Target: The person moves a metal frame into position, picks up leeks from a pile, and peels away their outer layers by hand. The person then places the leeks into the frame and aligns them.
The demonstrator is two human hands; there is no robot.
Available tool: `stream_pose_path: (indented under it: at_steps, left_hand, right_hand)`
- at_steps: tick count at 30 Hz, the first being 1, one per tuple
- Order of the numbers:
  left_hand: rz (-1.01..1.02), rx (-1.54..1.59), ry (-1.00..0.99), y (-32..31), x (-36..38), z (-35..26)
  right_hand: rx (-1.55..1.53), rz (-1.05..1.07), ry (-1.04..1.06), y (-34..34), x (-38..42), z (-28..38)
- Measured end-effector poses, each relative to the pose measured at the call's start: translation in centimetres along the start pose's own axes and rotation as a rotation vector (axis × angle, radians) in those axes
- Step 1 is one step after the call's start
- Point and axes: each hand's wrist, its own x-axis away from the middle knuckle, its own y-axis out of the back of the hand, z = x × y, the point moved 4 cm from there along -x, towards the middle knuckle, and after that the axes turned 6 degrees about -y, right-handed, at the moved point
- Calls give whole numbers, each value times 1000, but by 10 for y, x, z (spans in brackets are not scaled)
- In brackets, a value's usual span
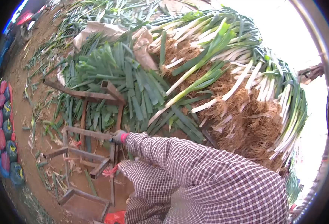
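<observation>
My right hand (pixel 119 137), in a dark glove with a pink cuff, reaches across in a checked sleeve. Its fingers close round the top bar of a rusty metal frame (pixel 88 132) that stands on the dirt. Pink string (pixel 110 171) is tied to one post of the frame. Beyond the hand lies a heap of cut green leaves (pixel 108 71). A few long green onions (pixel 194 87) with white stems lie loose beside a big rooted pile. My left hand does not show; checked cloth (pixel 149 179) fills the area below my right arm.
A large stack of green onions with brown roots (pixel 246 119) rises at right. Beige sacking (pixel 142 46) lies among the leaves. Filled red and green mesh bags (pixel 7 130) line the left edge. A red vehicle (pixel 25 17) stands far left. Scraps litter the dirt ground (pixel 41 108).
</observation>
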Motion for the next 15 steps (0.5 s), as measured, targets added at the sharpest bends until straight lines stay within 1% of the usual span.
stream_pose_path:
  at_steps: [3, 5, 6, 8, 9, 12, 13, 14, 15]
  left_hand:
    - [2, -9, 60, 0, 2, -3]
    - [-5, -14, 89, 6, 0, -3]
    - [-4, -12, 109, 10, -2, -2]
    - [-2, -15, 83, 10, 1, -9]
    - [1, -8, 69, 9, 1, -12]
    - [3, 18, 33, 10, 2, -19]
    - [5, 28, 27, 11, 5, -20]
    - [5, 34, 23, 12, 6, -21]
    - [7, 46, 22, 11, 7, -23]
  right_hand:
    - [-24, -8, -17, 4, 6, 5]
    - [-32, 30, -93, 1, 6, 10]
    - [-37, 25, -77, 3, 8, 11]
    - [-54, 17, -49, 10, 21, 14]
    - [45, 9, 5, 18, 31, 17]
    - [-126, 163, 75, 8, 7, -15]
    - [58, 144, 112, 19, 14, -12]
    - [311, 56, 308, 52, 48, 6]
    - [293, 9, 248, 94, 85, 19]
